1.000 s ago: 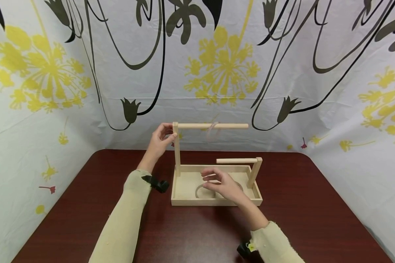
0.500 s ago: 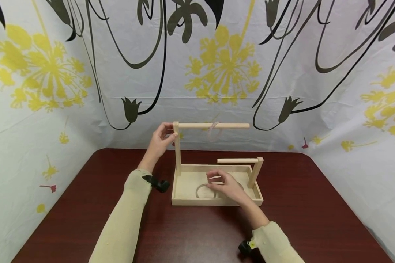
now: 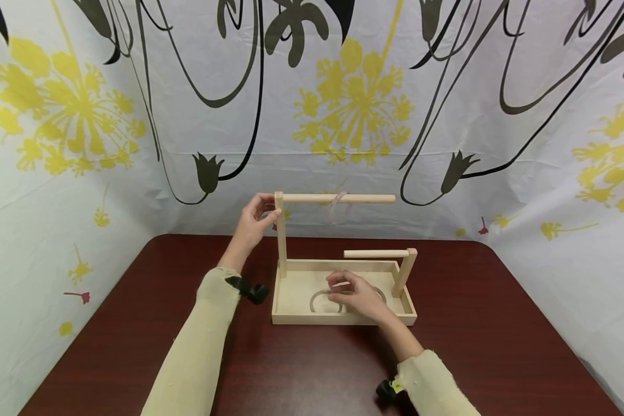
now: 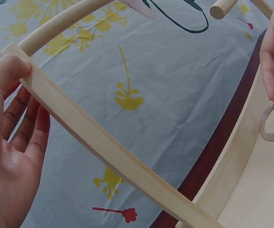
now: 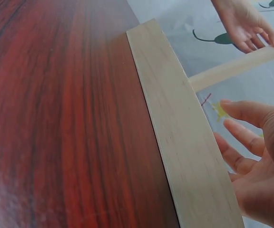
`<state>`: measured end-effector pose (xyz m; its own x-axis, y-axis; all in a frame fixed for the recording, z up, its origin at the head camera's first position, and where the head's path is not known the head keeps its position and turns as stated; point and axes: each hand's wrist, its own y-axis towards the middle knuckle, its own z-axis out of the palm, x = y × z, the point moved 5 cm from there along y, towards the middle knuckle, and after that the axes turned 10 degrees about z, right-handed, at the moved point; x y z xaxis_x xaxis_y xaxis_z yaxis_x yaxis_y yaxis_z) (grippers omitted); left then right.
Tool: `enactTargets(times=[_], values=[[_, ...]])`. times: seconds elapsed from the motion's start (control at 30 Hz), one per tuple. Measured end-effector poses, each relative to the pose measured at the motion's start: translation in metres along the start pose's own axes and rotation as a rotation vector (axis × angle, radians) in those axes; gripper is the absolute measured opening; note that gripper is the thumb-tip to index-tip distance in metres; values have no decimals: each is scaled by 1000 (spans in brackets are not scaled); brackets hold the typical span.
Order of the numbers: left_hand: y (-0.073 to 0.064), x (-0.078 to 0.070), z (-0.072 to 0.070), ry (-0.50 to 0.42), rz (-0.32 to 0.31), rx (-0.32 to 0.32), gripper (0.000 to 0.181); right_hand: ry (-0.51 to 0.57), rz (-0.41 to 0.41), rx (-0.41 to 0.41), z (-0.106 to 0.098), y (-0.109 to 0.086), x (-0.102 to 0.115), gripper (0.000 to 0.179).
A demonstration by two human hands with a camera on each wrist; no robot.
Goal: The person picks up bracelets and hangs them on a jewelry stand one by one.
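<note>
White flowered cloth hangs behind a glossy dark-red table. The person's left hand pinches the tall post near its top, while the right hand, fingers loosely parted, hovers over a shallow pale wooden tray. Inside lie greyish rings; a translucent ring hangs round the upper bar.

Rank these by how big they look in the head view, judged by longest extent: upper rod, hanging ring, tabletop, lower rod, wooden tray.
1. Tabletop
2. Wooden tray
3. Upper rod
4. Lower rod
5. Hanging ring, faint and seen at an angle, but clearly shortest
</note>
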<state>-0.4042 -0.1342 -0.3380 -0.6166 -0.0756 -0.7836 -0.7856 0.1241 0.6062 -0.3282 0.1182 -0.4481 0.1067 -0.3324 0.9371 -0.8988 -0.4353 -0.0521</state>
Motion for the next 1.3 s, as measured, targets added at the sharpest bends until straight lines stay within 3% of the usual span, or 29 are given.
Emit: enactTargets(times=[0.8, 1.3], values=[[-1, 0, 0, -9, 28, -7, 30, -128, -84, -55, 17, 11, 11, 38], [-1, 0, 0, -6, 20, -12, 30, -335, -32, -48, 34, 22, 11, 54]])
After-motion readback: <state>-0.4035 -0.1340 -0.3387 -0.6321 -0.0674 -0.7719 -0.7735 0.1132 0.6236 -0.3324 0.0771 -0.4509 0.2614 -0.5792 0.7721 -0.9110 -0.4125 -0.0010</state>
